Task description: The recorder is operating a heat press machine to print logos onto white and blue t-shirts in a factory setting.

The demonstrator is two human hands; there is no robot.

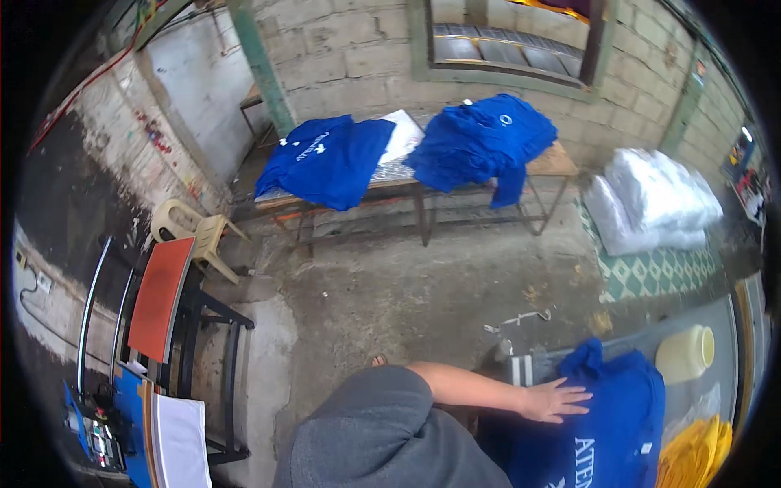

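Blue cloth lies under the spread fingers of the left hand (pixel 555 401), which rests palm down on the upper left part of a shirt (pixel 622 390) at the lower right of the frame. The fingers are fanned wide and nearly straight, with nothing pinched between them; such a broad, flat contact probably serves to press or steady the fabric rather than lift it. The right hand is out of sight, so I cannot tell how its fingers stand. The shirt is spread with its white print facing up, perhaps so that side can be seen, and its lower part runs out at the bottom edge. The forearm reaches in sideways from a dark grey sleeve (pixel 366 427) at the lower centre. Beside the shirt, toward the right rim, a pale yellow container (pixel 686 355) stands on the grey table (pixel 720 321), and yellow cloth (pixel 695 455) is bunched below, likely pushed aside to leave the shirt room. Farther out, at the top centre, two more blue garments (pixel 480 138) are draped over a bench (pixel 557 160), print uppermost, seemingly laid apart so they do not overlap. Plastic-wrapped bundles (pixel 659 195) at the upper right sit on a green patterned sheet (pixel 651 276), presumably to keep them off the dirty floor.
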